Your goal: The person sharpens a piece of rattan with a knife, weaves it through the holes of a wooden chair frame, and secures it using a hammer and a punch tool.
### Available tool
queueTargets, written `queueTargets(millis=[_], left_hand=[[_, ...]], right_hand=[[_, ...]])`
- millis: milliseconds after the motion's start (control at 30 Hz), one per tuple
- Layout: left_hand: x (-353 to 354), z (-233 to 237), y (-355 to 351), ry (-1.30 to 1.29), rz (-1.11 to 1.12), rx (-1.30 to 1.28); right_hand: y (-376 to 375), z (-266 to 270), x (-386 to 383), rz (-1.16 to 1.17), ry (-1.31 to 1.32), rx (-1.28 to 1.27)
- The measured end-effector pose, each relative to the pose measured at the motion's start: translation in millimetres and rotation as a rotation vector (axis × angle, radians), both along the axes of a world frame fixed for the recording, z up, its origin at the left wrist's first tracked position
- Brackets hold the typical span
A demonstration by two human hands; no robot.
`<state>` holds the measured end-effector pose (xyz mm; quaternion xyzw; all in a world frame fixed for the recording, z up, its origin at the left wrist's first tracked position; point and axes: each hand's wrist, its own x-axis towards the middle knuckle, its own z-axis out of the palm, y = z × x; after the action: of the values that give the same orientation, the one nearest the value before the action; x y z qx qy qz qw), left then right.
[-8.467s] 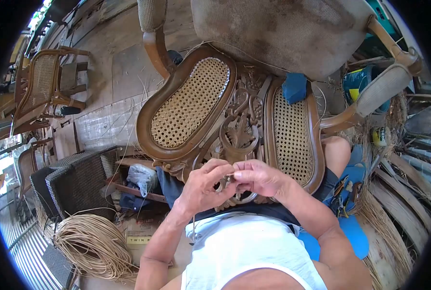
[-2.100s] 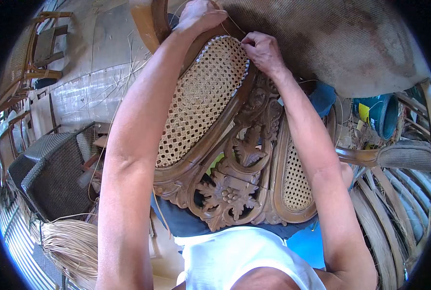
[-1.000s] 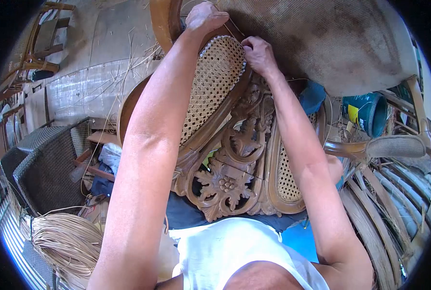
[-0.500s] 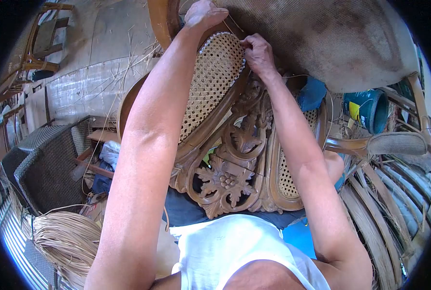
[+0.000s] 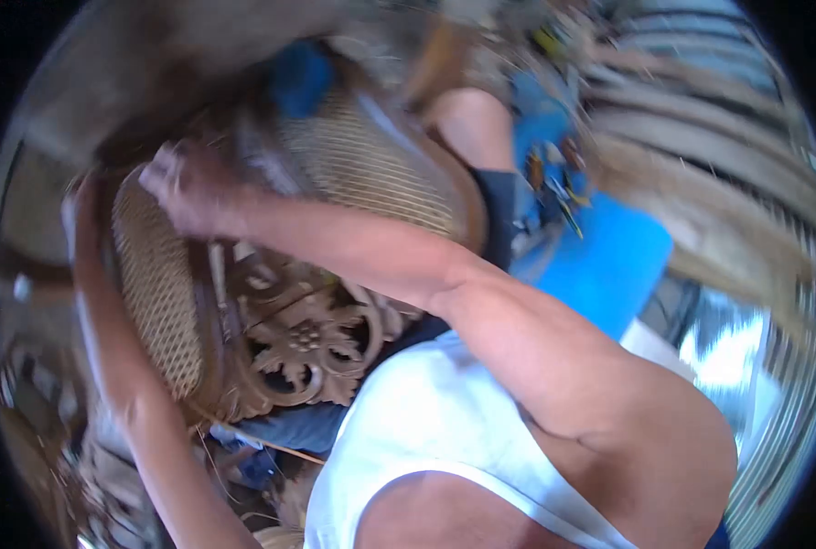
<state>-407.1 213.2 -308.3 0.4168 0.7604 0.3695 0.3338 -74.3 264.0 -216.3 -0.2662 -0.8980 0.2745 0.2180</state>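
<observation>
The workshop is blurred: a blue mat (image 5: 609,265) covers the floor, with pale rattan slats (image 5: 701,128) beyond it. The carved chair back (image 5: 307,339) lies across the person's lap. The right hand (image 5: 184,188) curls at the top rim of its cane panel (image 5: 156,284) and the left hand (image 5: 77,210) is at the outer edge, but I cannot tell whether either one grips anything.

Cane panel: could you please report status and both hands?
Right hand at cane panel top edge. Left hand at its outer rim. Grips blurred; no obstruction seen.
</observation>
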Motion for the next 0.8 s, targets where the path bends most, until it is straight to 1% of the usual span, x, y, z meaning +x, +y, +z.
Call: queueTargets(millis=[33, 67, 100, 133, 200, 233, 267, 300, 333, 367, 400, 433, 500, 567, 600, 633, 667, 733, 767, 800], left_hand=[[-18, -18, 8, -0.033, 0.164, -0.106], [-36, -31, 3, -0.053, 0.07, -0.045], [-58, -47, -3, -0.081, -0.025, 0.017], [-64, -44, -5, -0.11, 0.024, -0.018], [-56, -35, -7, -0.143, 0.131, -0.074], [-56, -33, -8, -0.157, 0.15, -0.093], [-56, -33, -8, -0.169, 0.166, -0.102], [-54, -30, -8, -0.182, 0.18, -0.113], [-54, -29, -7, -0.191, 0.196, -0.12], [-53, -26, -7, -0.198, 0.206, -0.125], [-52, -23, -10, -0.202, 0.221, -0.131], [-52, -21, -11, -0.21, 0.233, -0.138], [-48, -20, -12, -0.225, 0.25, -0.156], [-46, -23, -12, -0.242, 0.274, -0.164], [-46, -22, -12, -0.248, 0.284, -0.164], [-47, -21, -13, -0.254, 0.289, -0.169], [-46, -20, -12, -0.259, 0.297, -0.175], [-47, -20, -16, -0.268, 0.312, -0.184], [-49, -20, -16, -0.272, 0.317, -0.19], [-50, -22, -16, -0.276, 0.323, -0.191]], right_hand=[[-13, 28, 40, -0.037, 0.087, -0.09], [-17, 57, 80, -0.06, 0.186, -0.176], [-9, 88, 125, -0.075, 0.229, -0.24], [-4, 116, 172, -0.081, 0.284, -0.307], [17, 135, 270, -0.402, 0.245, -0.219], [28, 145, 318, -0.557, 0.225, -0.196], [41, 127, 377, -0.715, 0.152, -0.107], [48, 104, 441, -0.891, 0.003, -0.105], [51, 72, 508, -1.052, -0.092, -0.174], [46, 47, 555, -1.16, 0.082, -0.29], [35, 24, 601, -1.332, 0.152, -0.468], [26, -2, 639, -1.393, -0.176, -0.403], [5, -33, 658, -1.541, -0.009, -0.733], [-12, -67, 665, -1.667, 0.062, -0.977], [-17, -88, 667, -1.697, -0.045, -0.99], [-27, -108, 669, -1.739, 0.005, -1.029], [-28, -111, 660, -1.74, 0.008, -1.035], [-32, -118, 640, -1.814, -0.046, -1.484], [-37, -131, 633, -1.816, -0.049, -1.496], [-43, -144, 623, -1.802, 0.015, -1.524]])
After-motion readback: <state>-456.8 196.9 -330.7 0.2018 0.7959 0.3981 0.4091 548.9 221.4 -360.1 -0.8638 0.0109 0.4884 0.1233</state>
